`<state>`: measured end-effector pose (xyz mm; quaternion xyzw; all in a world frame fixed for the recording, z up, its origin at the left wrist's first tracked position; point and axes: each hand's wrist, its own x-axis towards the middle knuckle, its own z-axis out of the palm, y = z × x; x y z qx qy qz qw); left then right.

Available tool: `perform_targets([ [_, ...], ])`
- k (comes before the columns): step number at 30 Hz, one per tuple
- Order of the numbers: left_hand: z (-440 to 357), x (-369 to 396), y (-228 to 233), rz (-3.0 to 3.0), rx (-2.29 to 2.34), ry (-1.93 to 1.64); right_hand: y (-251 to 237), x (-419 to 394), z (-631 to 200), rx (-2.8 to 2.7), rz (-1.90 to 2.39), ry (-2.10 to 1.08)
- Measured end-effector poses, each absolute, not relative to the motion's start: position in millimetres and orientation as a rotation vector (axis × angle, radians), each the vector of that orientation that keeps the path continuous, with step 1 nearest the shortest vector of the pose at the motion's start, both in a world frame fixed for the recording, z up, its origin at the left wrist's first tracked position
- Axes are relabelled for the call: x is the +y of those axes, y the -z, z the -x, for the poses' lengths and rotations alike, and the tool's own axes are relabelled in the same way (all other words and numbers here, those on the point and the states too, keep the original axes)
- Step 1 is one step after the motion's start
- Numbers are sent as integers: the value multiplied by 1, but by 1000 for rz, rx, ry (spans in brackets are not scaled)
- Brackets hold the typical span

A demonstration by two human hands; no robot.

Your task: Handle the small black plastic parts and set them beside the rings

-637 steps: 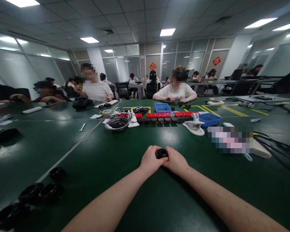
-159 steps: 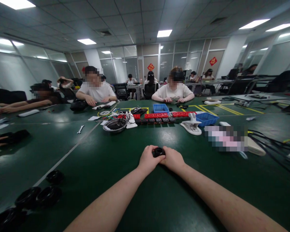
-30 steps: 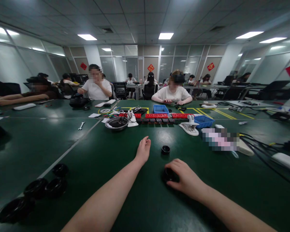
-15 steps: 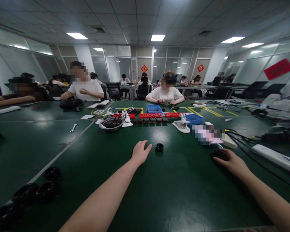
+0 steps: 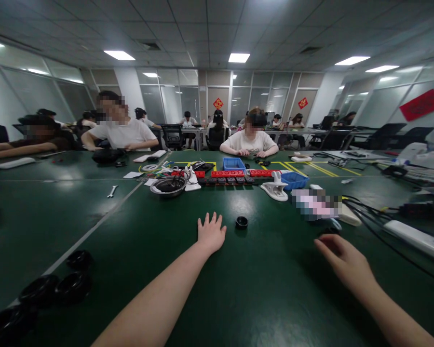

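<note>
My left hand (image 5: 211,233) lies flat on the green table (image 5: 260,284) with its fingers spread, holding nothing. A small black ring-shaped part (image 5: 241,222) stands on the table just to the right of its fingertips, not touched. My right hand (image 5: 344,262) hovers low over the table further right, fingers loosely apart and empty. Just beyond its fingertips lies a second dark round part (image 5: 326,232), partly hidden by the fingers.
Several larger black rings (image 5: 72,285) lie at the near left. Mid-table are a metal bowl (image 5: 168,185), red power strips (image 5: 231,173), two blue bins (image 5: 293,180), a white clamp (image 5: 275,189) and a wrench (image 5: 111,191). Cables (image 5: 378,212) and a white power strip (image 5: 415,239) lie at the right. People sit opposite.
My hands parted from the small black part they held together. The right hand carried a dark part off to the right, set it down and drew back. The left hand flattened.
</note>
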<state>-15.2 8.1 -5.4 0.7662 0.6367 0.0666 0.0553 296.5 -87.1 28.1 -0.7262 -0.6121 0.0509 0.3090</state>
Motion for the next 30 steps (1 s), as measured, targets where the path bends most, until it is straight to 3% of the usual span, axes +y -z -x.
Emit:
perform_targets([
  [4,16,8,6,-2335,1912,-198,-33,-48,-229,-2041,1652,-311],
  [10,16,6,6,-2359,1934,-241,-11,12,-154,-2160,1658,21],
  [15,17,6,7,-2370,1924,-245,-9,-4,-148,-2384,1540,178],
  [23,18,6,3,-2362,1891,-193,-14,-111,-239,-2475,1557,-64],
  [30,16,3,-4,-2344,1891,-175,1,-123,-402,-1703,2086,-13],
])
